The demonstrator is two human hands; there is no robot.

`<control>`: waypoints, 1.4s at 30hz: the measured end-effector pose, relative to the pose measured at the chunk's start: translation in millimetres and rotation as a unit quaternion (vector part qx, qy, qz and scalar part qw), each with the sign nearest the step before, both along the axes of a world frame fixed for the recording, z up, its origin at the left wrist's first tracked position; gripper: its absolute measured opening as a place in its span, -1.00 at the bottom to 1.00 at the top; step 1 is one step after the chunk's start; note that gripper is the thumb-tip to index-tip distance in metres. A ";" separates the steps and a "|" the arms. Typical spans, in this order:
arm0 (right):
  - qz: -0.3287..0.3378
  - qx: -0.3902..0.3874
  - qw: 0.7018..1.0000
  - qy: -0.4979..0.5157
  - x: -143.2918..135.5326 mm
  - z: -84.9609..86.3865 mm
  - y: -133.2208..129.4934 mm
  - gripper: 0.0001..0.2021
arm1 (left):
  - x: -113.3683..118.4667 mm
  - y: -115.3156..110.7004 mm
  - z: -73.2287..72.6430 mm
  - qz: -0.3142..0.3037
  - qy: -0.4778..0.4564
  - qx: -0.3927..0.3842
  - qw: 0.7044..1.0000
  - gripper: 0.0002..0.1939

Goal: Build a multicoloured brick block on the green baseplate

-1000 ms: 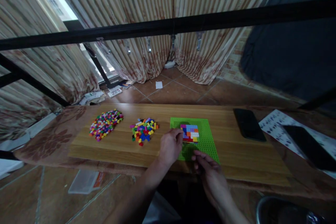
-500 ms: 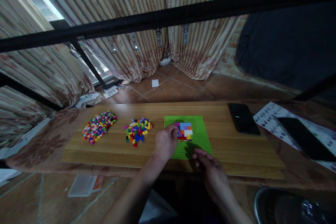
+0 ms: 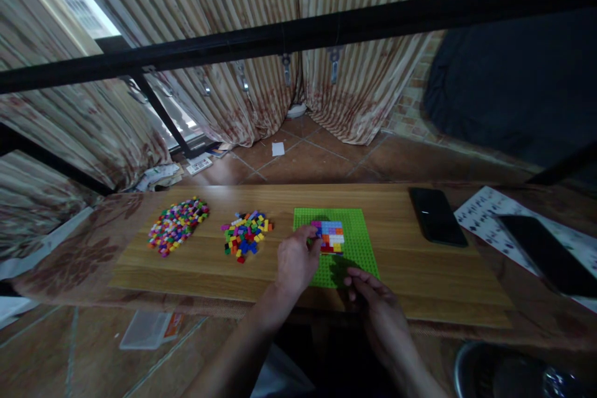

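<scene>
A green studded baseplate (image 3: 366, 249) lies on the wooden board, with a patch of multicoloured toy bricks (image 3: 332, 237) on its middle. The patch shows purple, light blue, orange, white, red and yellow. My left hand (image 3: 297, 259) is closed in a pinch at the patch's left edge, its fingertips over or touching the bricks there. What it pinches is hidden by the fingers. My right hand (image 3: 373, 295) hovers by the baseplate's front right corner, fingers curled and fingertips close together. Anything between them is too small to make out.
Left of the baseplate lie a loose pile of bricks (image 3: 247, 235) and a larger pile of smaller pieces (image 3: 178, 225). A black phone (image 3: 437, 216) rests on the board's right side. Beyond it, another dark device (image 3: 550, 255) covers part of a printed sheet (image 3: 485, 214).
My left fingers have shifted slightly along the brick patch's left edge. The right hand keeps nearly the same pose. The whole view has moved a little.
</scene>
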State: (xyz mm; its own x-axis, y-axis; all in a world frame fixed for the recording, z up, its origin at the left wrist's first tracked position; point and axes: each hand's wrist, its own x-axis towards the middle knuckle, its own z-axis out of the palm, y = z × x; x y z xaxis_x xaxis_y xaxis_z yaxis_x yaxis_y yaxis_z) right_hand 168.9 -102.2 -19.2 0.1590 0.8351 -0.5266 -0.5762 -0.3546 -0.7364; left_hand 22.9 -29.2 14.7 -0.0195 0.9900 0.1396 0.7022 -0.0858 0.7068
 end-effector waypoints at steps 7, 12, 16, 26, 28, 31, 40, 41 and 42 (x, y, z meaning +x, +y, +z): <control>-0.001 -0.002 1.000 -0.008 -0.3 1.3 -0.9 -0.62 | 2.4 -3.5 -1.5 -0.004 0.044 0.008 0.999 -0.83; 0.003 -0.007 1.000 -0.010 -0.2 3.0 -1.0 -0.60 | 1.8 -4.8 -0.6 -0.024 0.053 0.018 0.998 -0.82; 0.011 -0.004 1.000 -0.015 -0.4 2.5 -2.3 -0.64 | 2.1 -5.8 -1.5 -0.041 0.082 0.028 0.995 -0.78; 0.049 -0.008 0.998 0.040 -14.5 19.7 -9.4 -0.61 | -0.2 -4.2 -4.4 -0.071 0.129 0.033 0.989 -0.76; 0.060 -0.007 0.996 0.064 -19.4 22.9 -11.5 -0.60 | -0.7 -4.8 -4.0 -0.069 0.117 0.039 0.990 -0.75; 0.070 -0.002 0.992 0.103 -23.1 24.2 -15.1 -0.62 | -4.7 -9.0 -0.1 -0.055 0.059 0.066 0.995 -0.79; 0.119 0.046 0.975 0.184 -26.3 36.4 -9.0 -0.55 | -35.0 -60.8 28.8 -0.072 -0.058 0.066 0.994 -0.78; 0.122 0.046 0.973 0.191 -29.1 37.9 -8.1 -0.54 | -35.1 -67.6 29.9 -0.094 -0.051 0.056 0.993 -0.79; 0.127 0.044 0.971 0.195 -32.3 39.5 -7.6 -0.53 | -34.4 -73.4 30.1 -0.114 -0.044 0.045 0.992 -0.79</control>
